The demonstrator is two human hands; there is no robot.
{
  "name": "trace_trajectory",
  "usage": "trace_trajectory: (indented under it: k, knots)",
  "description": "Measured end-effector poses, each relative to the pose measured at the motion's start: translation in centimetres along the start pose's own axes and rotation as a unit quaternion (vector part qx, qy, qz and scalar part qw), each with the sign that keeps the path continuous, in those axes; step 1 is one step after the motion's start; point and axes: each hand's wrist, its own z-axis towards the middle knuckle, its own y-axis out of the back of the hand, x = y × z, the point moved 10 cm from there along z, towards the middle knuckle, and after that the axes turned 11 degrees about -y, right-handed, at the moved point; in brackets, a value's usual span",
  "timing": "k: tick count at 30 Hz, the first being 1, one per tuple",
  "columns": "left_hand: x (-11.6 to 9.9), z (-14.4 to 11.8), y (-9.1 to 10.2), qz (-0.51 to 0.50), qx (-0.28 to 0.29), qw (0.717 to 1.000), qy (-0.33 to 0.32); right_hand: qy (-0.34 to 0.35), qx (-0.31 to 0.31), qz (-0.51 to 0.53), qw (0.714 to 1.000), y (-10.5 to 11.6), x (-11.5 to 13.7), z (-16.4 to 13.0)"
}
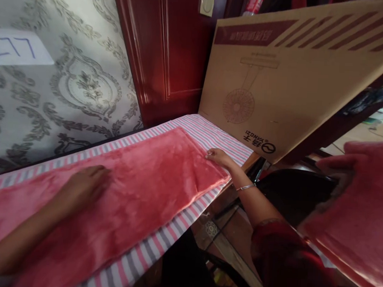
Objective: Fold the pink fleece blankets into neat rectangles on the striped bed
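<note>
While striped cloth [154, 244] lies underneath, the pink plush fabric [138, 175] spreads across it, the left hand [86, 185] resting on top with blurred fingers whose grip I cannot tell, the right hand [219, 157] pinching the fabric's right-end edge above a bracelet [247, 187].

You are apparently working in a room of a home: silver-grey floral wallpaper [88, 84] is running along one side, glossy dark-red wood panelling [184, 44] is standing beside it, and a striped cloth [222, 134] is lying before you.
</note>
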Motion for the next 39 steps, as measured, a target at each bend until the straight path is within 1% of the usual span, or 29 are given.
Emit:
trace_trajectory:
  k: [1,3,5,7,10,13,17,20,25,30,36,39]
  knots:
    - [-2.8,0.0,-0.6,-0.027,0.013,0.999,-0.038,-0.001,-0.009,-0.013,1.000,0.3,-0.3,-0.6]
    - [-7.0,-1.0,-0.9,-0.056,-0.007,0.996,-0.073,-0.010,-0.029,-0.042,0.999,0.8,-1.0,-1.8]
    - [-9.4,-2.9,-1.1,-0.060,-0.035,0.995,-0.075,-0.024,-0.050,-0.074,0.996,1.1,-1.8,-2.8]
    - [-10.3,-5.0,-1.4,-0.051,-0.051,0.995,-0.072,-0.037,-0.071,-0.105,0.991,1.1,-2.3,-3.7]
    - [-9.9,-7.4,-2.1,-0.022,-0.059,0.997,-0.049,-0.045,-0.090,-0.139,0.985,0.7,-2.3,-4.6]
    - [-9.1,-8.9,-3.2,0.017,-0.056,0.998,-0.023,-0.039,-0.094,-0.167,0.981,0.4,-2.0,-4.8]
    - [-8.9,-10.0,-4.9,0.035,-0.046,0.998,-0.004,-0.028,-0.116,-0.187,0.975,1.1,-2.2,-5.0]
    - [-8.9,-10.3,-5.3,0.029,-0.045,0.999,0.003,-0.034,-0.133,-0.192,0.972,1.3,-2.8,-5.3]
    - [-8.6,-10.1,-5.1,0.011,-0.041,0.999,0.020,-0.037,-0.155,-0.188,0.969,1.2,-3.4,-5.9]
    - [-8.8,-9.7,-4.8,-0.031,-0.004,0.998,0.052,-0.043,-0.160,-0.185,0.969,1.3,-3.9,-6.0]
    - [-10.0,-10.8,-3.4,-0.040,0.026,0.996,0.080,-0.050,-0.170,-0.182,0.967,1.2,-4.2,-6.5]
    - [-11.2,-11.0,-2.7,-0.046,0.030,0.996,0.066,-0.049,-0.174,-0.172,0.968,1.3,-4.5,-6.3]
